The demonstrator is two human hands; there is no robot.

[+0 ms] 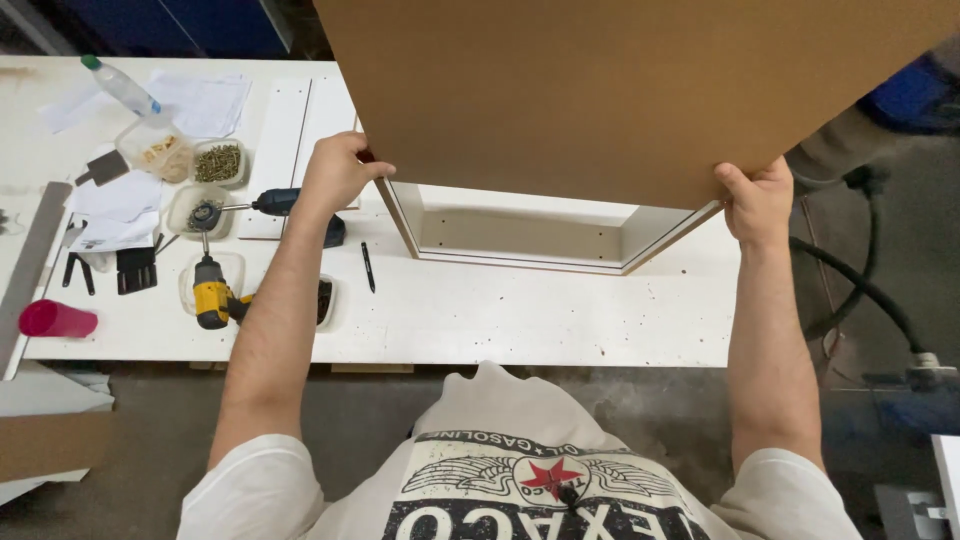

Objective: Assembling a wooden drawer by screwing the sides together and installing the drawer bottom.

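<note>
A large brown fibreboard panel fills the upper middle of the view, lying over a white open-sided cabinet box on the white workbench. My left hand grips the panel's near left corner. My right hand grips its near right corner. Both arms reach forward from my body. Under the panel the box's inner walls and front edge show; the rest of the box is hidden.
Left of my arm lie a yellow cordless driver, a dark drill, tubs of screws, a black pen, a pink cup, a plastic bottle, papers. Black hoses run on the floor at right.
</note>
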